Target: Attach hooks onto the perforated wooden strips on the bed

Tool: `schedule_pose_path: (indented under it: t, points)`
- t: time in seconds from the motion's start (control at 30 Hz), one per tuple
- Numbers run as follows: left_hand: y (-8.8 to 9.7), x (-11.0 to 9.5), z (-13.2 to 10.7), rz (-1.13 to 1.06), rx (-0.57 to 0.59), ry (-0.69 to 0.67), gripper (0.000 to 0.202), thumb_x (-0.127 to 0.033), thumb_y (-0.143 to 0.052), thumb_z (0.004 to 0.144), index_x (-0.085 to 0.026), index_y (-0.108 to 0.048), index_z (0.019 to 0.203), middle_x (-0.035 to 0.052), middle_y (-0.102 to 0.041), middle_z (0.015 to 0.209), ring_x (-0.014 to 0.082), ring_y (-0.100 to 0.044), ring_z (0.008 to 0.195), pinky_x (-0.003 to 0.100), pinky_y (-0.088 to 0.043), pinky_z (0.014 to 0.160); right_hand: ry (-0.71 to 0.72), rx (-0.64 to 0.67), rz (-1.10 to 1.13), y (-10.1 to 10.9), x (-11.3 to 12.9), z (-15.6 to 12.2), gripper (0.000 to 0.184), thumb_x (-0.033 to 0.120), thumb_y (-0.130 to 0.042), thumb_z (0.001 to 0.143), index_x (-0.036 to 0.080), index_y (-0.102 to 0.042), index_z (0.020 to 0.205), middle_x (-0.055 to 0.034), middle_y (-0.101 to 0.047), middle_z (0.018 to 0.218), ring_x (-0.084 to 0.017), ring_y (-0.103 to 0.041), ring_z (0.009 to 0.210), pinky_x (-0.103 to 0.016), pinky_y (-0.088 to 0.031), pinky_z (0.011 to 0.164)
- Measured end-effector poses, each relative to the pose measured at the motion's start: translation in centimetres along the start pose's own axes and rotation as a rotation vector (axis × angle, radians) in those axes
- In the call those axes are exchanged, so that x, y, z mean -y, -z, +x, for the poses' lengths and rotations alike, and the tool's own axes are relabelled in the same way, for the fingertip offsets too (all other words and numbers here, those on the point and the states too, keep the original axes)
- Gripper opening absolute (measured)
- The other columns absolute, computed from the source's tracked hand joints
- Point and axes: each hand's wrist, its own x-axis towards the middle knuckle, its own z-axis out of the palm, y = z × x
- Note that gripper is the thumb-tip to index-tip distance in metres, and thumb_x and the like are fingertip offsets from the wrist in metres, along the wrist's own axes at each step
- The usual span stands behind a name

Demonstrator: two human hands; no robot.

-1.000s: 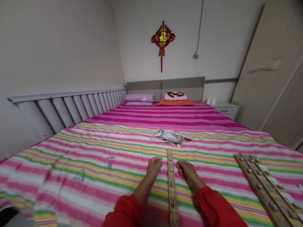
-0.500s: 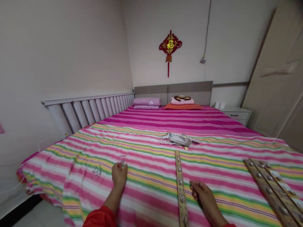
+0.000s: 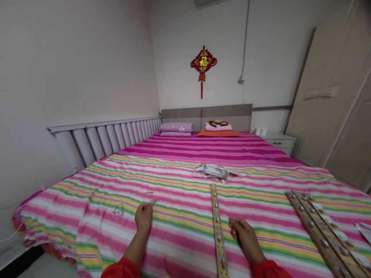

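My left hand (image 3: 144, 217) is closed in a pinch on a small clear plastic piece (image 3: 154, 201), just above the striped sheet. A second small clear piece (image 3: 149, 193) lies on the sheet beyond those fingertips. My right hand (image 3: 245, 236) has its fingers curled and pressed together; whatever they hold, if anything, is too small to make out. Just left of it lies a narrow wooden strip (image 3: 216, 216) with small metal pieces in a row along it. The right fingertips are close to this strip but apart from it.
Several similar wooden strips (image 3: 311, 224) lie side by side at the right, some with white tags. Clear plastic packets (image 3: 213, 171) are piled beyond the middle strip. A tangle of thin dark thread (image 3: 118, 211) lies left of my left hand. A radiator (image 3: 107, 137) borders the bed.
The view has shifted slightly. My left hand now holds its clear piece apart from the one on the sheet; earlier only one shape showed at its fingertips. My right hand has barely moved.
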Motion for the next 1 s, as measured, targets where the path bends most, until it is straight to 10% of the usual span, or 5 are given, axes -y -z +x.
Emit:
schedule_pose_path:
  t: [0.53,1.0]
  points:
    - [-0.4,-9.3,-9.2,-0.167,0.893,-0.072,0.014,-0.031,-0.065,0.056,-0.019,-0.057,0.056,-0.0026,-0.054,0.054,0.0125,-0.050,0.056,0.024,-0.036,0.057,-0.010,0.099,-0.048,-1.6,2.5,-1.8,0.029,0.042,-0.076,0.058,0.017,-0.062,0.061,0.0018,-0.057,0.049,-0.007,-0.040,0.036,-0.020,-0.025,0.036]
    - [-2.8,-12.8,-14.5,-0.061,1.140,-0.177,0.010,-0.024,-0.059,0.060,-0.017,-0.053,0.062,-0.0060,-0.047,0.055,0.0074,-0.038,0.051,0.021,-0.029,0.052,0.266,0.344,-0.276,-4.5,6.7,-6.1,0.030,0.046,-0.073,0.064,0.016,-0.070,0.065,0.0003,-0.057,0.058,-0.012,-0.046,0.053,-0.024,-0.035,0.050]
